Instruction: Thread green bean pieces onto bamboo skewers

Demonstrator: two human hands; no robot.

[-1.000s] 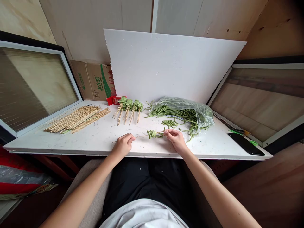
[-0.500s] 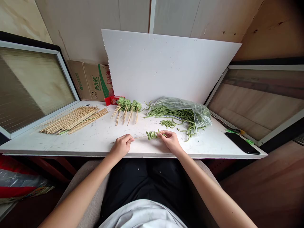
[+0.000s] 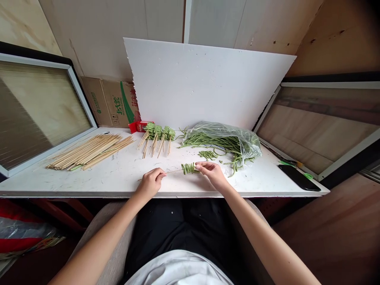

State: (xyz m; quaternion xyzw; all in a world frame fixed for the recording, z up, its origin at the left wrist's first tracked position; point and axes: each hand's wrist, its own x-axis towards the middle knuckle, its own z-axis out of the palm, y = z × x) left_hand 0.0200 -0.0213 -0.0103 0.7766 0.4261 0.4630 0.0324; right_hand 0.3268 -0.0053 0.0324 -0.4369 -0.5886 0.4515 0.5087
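My left hand (image 3: pixel 152 182) is closed around a thin bamboo skewer (image 3: pixel 175 171), which points right, just above the table's front part. Threaded side by side on the skewer is a folded row of green long bean (image 3: pixel 188 169). My right hand (image 3: pixel 211 174) pinches at the right end of this row, thumb and forefinger together. The fingertips partly hide the bean there. Beyond my right hand lies a small heap of cut bean bits (image 3: pixel 208 154).
Loose bamboo skewers (image 3: pixel 86 152) lie at the left. Finished bean skewers (image 3: pixel 157 132) are stacked at the back, near a red packet (image 3: pixel 139 127). A clear plastic bag (image 3: pixel 252 140) of long beans lies right of centre. A black phone (image 3: pixel 298 177) rests near the right edge.
The view has shifted slightly. The bean end that stuck up by my right fingertips no longer shows, and the fingers have moved slightly at the row's right end. My left hand keeps its hold.
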